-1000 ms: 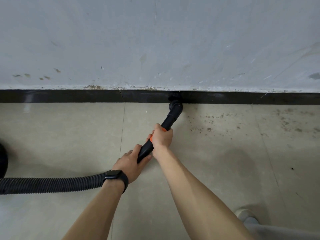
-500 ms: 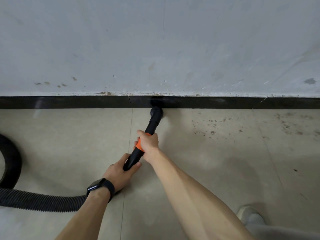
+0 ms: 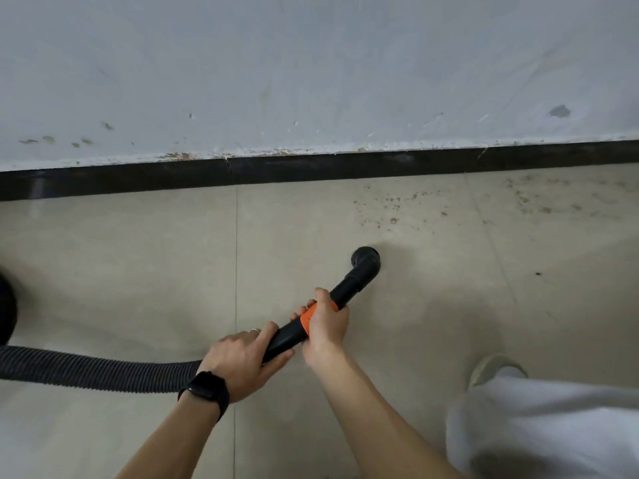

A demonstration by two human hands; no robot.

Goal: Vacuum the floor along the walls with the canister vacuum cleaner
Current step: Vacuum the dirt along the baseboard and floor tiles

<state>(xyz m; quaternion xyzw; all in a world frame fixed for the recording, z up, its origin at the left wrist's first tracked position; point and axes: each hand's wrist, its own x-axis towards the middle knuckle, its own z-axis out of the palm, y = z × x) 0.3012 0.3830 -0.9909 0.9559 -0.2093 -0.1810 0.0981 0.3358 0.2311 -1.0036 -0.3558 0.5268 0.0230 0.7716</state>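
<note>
The right hand [image 3: 325, 326] has its grip clamped on the wand [image 3: 287, 335] at its orange band [image 3: 306, 318], the left hand [image 3: 238, 361] clamped nearer, by the hose [image 3: 86, 369]. The nozzle [image 3: 366, 261] is apart from the baseboard [image 3: 138, 179].

**Both hands on the wand**

left hand [image 3: 242, 357] grips the rear of the black wand [image 3: 287, 337], fingers curled over the top, thumb along the underside. There's a ring [image 3: 254, 330] on one finger and a black watch [image 3: 205, 388] on the wrist. right hand [image 3: 326, 326] sits just ahead, wrapped round the orange collar [image 3: 306, 318], back of the hand toward the camera. Hands close together, not quite touching. Both forearms bare, coming up from the bottom edge and converging.
</note>
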